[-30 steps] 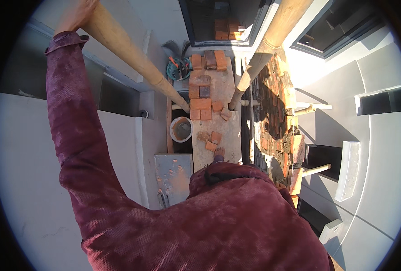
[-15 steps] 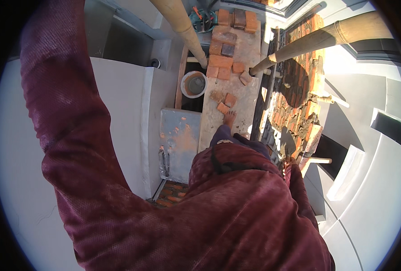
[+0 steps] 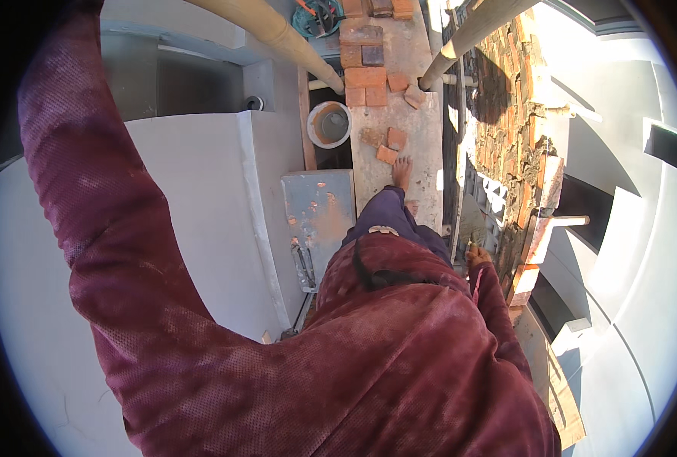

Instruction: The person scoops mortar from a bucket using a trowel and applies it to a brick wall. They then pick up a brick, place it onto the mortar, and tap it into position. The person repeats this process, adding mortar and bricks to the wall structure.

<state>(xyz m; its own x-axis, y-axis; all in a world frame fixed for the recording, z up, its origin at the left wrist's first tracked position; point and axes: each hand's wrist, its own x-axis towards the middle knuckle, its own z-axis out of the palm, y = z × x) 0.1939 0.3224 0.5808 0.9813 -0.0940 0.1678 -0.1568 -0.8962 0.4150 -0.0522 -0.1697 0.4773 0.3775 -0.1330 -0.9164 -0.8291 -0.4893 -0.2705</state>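
My right hand (image 3: 478, 257) is low on the right, its fingers closed round the handle of a trowel (image 3: 472, 225). The trowel's blade points away from me, beside the inner face of a brick wall (image 3: 510, 160) with rough mortar. Much of the blade blends with the shaded wall. My left arm (image 3: 117, 206), in a dusty maroon sleeve, reaches up along the left side. Its hand lies beyond the picture's edge.
Stacked bricks (image 3: 365, 78) and loose pieces lie on the plank (image 3: 399, 126) where my bare foot stands. A mortar bucket (image 3: 329, 125) and a grey board (image 3: 315, 221) are to its left. Bamboo poles (image 3: 460, 46) slant across. A tool basket (image 3: 315, 17) sits farther off.
My view has shifted, with the plank and bucket changing place in the picture. My right hand and the trowel have moved slightly left and nearer the wall's inner side.
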